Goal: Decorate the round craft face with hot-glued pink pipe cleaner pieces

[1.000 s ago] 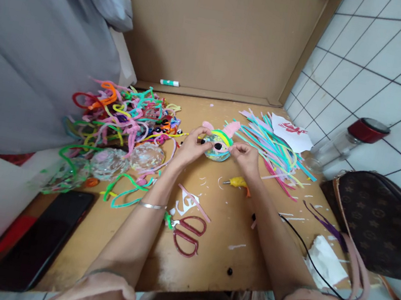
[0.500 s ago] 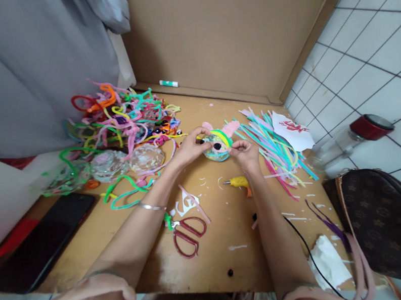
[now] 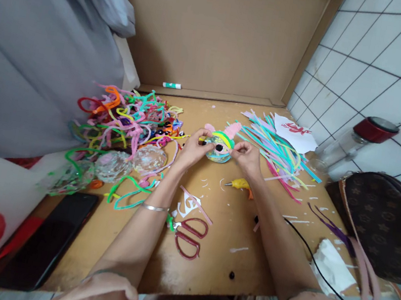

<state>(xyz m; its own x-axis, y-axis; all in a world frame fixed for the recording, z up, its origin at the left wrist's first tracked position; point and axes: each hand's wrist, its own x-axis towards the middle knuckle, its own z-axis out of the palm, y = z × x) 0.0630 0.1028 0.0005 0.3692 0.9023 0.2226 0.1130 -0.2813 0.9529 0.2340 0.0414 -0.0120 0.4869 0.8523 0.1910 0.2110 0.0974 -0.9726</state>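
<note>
A clear round ball craft (image 3: 216, 156) sits between my hands at the middle of the table. Green and yellow fuzzy strips band its upper part, pink ear shapes (image 3: 233, 130) rise from the top, and a dark round spot like an eye marks its front. At the ball's left side, my left hand (image 3: 196, 150) grips it with thumb and fingers. My right hand (image 3: 247, 158) pinches at its right edge; whatever lies between those fingertips is too small to make out. Below my right hand lies a yellow glue gun (image 3: 238, 183), partly hidden by the forearm.
Tangled pipe cleaners (image 3: 131, 123) and clear balls (image 3: 113, 166) fill the left side. Straight pipe cleaners (image 3: 281, 148) lie at right. Red-handled scissors (image 3: 190, 235), a phone (image 3: 48, 242), white paper scraps (image 3: 187, 205), a bottle (image 3: 352, 139) and a brown bag (image 3: 383, 226) surround the work area.
The camera view has shifted slightly, so everything appears a little further right. Both hands keep nearly the same hold at the ball craft.
</note>
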